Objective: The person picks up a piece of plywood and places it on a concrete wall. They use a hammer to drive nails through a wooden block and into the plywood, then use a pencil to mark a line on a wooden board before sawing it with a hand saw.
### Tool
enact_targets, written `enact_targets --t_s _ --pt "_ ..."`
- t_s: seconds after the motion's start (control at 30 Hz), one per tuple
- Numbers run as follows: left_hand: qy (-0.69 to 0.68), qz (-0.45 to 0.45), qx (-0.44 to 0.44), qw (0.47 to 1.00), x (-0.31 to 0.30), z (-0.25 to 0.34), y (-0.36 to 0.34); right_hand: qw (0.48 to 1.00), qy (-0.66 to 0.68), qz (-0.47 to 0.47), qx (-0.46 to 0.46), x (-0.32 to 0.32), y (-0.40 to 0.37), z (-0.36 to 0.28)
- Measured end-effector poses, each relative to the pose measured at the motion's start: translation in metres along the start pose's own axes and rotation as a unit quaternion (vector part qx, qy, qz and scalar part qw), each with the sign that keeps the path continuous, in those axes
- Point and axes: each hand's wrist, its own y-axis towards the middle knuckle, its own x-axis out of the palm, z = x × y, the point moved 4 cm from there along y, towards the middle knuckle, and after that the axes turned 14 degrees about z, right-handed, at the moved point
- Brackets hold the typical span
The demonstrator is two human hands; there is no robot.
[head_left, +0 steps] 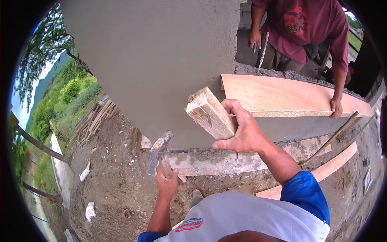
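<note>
My left hand (167,183) is closed round the handle of a hammer (160,151), its worn grey head pointing up. My right hand (248,131) grips a short, rough wood block (211,113), held up in front of the plastered wall. A nail (209,119) shows in the block's side, and another nail (237,157) sticks out below my hand. Just beyond the block, a long plywood strip (278,94) lies along the top edge of the low wall. A co-worker's hand (336,107) rests on its right part.
The co-worker in a maroon shirt (302,24) stands behind the low wall. A smooth grey cement wall (153,60) rises ahead. Below it runs a cement-smeared board (217,163). Another plywood strip (334,163) lies at right on the dirt. Scrap wood (94,121) is piled at left.
</note>
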Motion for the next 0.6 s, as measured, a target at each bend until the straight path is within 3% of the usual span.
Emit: enact_targets --t_s 0.1,0.2,0.27,0.3,0.37,0.4,0.43,0.47,0.5,0.57,0.6 --pt "-0.028 0.043 0.015 0.999 -0.011 0.023 0.023 0.970 -0.103 0.125 -0.179 -0.058 0.053 -0.044" --pt "-0.025 0.025 -0.030 0.999 -0.020 0.009 0.019 0.934 -0.141 0.258 -0.205 -0.127 0.082 -0.039" --pt "0.001 -0.006 -0.073 0.997 -0.021 -0.012 0.006 0.923 -0.207 0.295 -0.135 -0.172 0.077 -0.018" --pt "0.024 -0.024 -0.085 0.996 -0.021 -0.023 -0.004 0.952 -0.188 0.220 -0.094 -0.189 0.067 -0.022" --pt "0.047 -0.065 -0.120 0.990 -0.021 -0.041 -0.032 0.963 -0.071 0.254 -0.056 -0.215 0.036 0.017" --pt "0.046 -0.096 -0.139 0.984 -0.017 -0.050 -0.048 0.961 -0.075 0.262 -0.043 -0.229 0.014 0.036" --pt "0.049 -0.136 -0.158 0.977 -0.013 -0.059 -0.063 0.957 -0.082 0.276 -0.024 -0.243 -0.015 0.055" --pt "0.081 -0.178 -0.185 0.963 -0.009 -0.071 -0.081 0.965 -0.021 0.249 0.076 -0.252 -0.049 0.079" --pt "0.112 -0.210 -0.209 0.949 -0.005 -0.082 -0.099 0.956 0.010 0.271 0.115 -0.259 -0.084 0.091" --pt "0.140 -0.254 -0.230 0.929 0.005 -0.079 -0.129 0.941 0.007 0.297 0.160 -0.299 -0.162 0.152" --pt "0.138 -0.274 -0.228 0.924 0.017 -0.068 -0.144 0.934 0.010 0.314 0.169 -0.287 -0.187 0.154"
